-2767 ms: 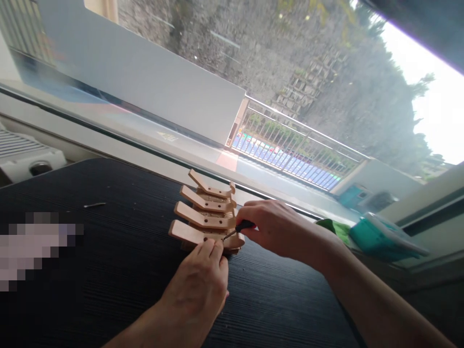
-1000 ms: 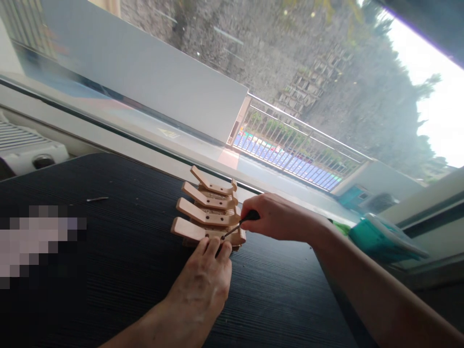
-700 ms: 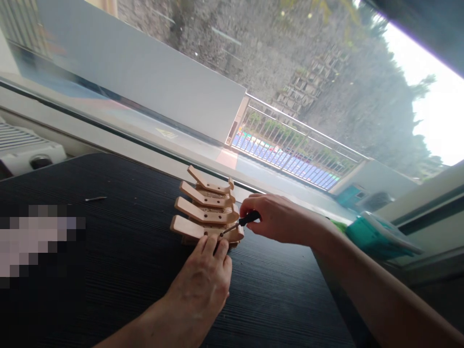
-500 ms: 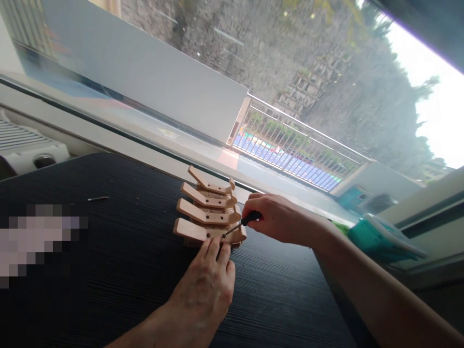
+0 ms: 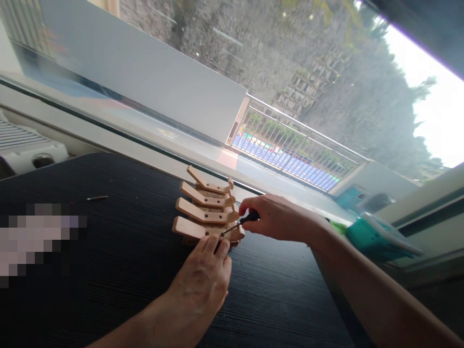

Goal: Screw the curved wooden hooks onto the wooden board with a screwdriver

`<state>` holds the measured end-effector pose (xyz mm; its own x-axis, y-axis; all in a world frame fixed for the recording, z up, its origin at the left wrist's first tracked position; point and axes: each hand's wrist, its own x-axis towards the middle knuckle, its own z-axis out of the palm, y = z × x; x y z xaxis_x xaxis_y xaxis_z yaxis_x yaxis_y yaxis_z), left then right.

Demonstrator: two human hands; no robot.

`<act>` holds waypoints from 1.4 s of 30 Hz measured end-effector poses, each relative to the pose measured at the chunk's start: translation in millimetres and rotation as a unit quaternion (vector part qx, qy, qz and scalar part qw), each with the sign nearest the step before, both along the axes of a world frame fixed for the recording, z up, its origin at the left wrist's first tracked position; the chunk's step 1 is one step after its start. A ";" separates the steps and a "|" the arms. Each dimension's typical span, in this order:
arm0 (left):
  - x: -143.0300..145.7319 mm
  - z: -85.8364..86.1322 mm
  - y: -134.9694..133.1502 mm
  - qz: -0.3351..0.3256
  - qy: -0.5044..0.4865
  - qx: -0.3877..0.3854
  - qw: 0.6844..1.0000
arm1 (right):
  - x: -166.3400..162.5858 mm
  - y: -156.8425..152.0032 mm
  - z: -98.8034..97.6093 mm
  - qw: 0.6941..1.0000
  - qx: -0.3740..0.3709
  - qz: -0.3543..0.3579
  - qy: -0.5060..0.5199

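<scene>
A pale wooden rack [image 5: 203,208] with several upturned hook arms lies on the black table [image 5: 108,270] near its far edge. My right hand [image 5: 279,217] is closed on a small screwdriver [image 5: 239,224] with a black handle. Its tip rests at a hole in the nearest arm of the rack. My left hand [image 5: 205,280] lies on the table just in front of the rack. Its fingers are held together and their tips press on the nearest arm beside the screwdriver tip.
A loose screw or small metal pin [image 5: 97,197] lies on the table to the left. A white appliance [image 5: 25,152] stands at the far left. A teal box [image 5: 377,237] rests on the sill at the right. A window runs behind the table.
Both hands and the rack stay in place. The right hand's fingers shift slightly on the screwdriver handle, and the view sways a little.
</scene>
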<state>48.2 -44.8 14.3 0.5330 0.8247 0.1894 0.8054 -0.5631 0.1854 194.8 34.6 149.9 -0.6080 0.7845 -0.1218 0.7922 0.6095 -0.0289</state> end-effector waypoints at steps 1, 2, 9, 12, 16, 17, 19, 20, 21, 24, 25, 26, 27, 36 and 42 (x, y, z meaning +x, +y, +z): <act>-0.2 0.3 0.1 0.000 0.001 0.000 1.000 | 1.6 -0.5 0.8 1.000 0.004 0.000 0.001; -0.4 1.3 0.1 0.000 0.002 -0.003 1.000 | 3.0 -0.6 1.7 1.000 0.005 0.001 0.004; 0.7 11.4 1.0 -0.010 0.023 -0.069 0.997 | 5.3 9.8 0.5 0.998 -0.031 0.033 0.047; 1.5 12.4 1.1 -0.010 0.031 -0.073 0.997 | 5.3 17.6 -2.0 0.997 -0.058 0.026 0.052; 1.3 12.8 1.3 -0.010 0.026 -0.052 0.998 | 6.9 24.1 -2.8 0.995 -0.089 -0.016 0.031; 1.1 13.5 1.5 -0.012 0.029 -0.053 0.998 | 7.3 24.4 -2.7 0.996 -0.087 -0.023 0.027; 0.6 15.7 1.9 -0.011 0.035 -0.053 0.998 | 8.0 23.4 -2.4 0.997 -0.071 -0.029 0.021; 0.3 16.7 2.1 -0.010 0.034 -0.050 0.998 | 8.4 22.2 -2.2 0.997 -0.063 -0.030 0.020; 0.0 17.3 2.1 -0.009 0.031 -0.046 0.998 | 8.7 20.8 -1.9 0.998 -0.056 -0.031 0.019; -1.2 14.6 1.6 -0.006 0.018 -0.028 0.999 | 9.1 16.0 -0.4 0.999 -0.034 -0.029 0.022; -1.6 12.2 1.5 -0.005 0.013 -0.021 1.000 | 8.8 14.4 0.2 0.999 -0.029 -0.023 0.024; -2.0 9.5 1.4 -0.003 0.009 -0.013 1.000 | 8.2 12.9 0.7 0.999 -0.027 -0.014 0.026; -2.4 6.7 1.3 -0.002 0.003 -0.004 1.000 | 7.1 11.5 1.2 0.999 -0.027 -0.004 0.028; -1.7 9.2 1.2 0.002 -0.009 0.015 1.000 | -9.0 10.8 5.2 1.000 -0.023 0.002 -0.004; -0.7 10.4 1.1 -0.001 -0.006 0.010 1.000 | -8.8 12.1 1.7 0.999 -0.025 -0.034 0.005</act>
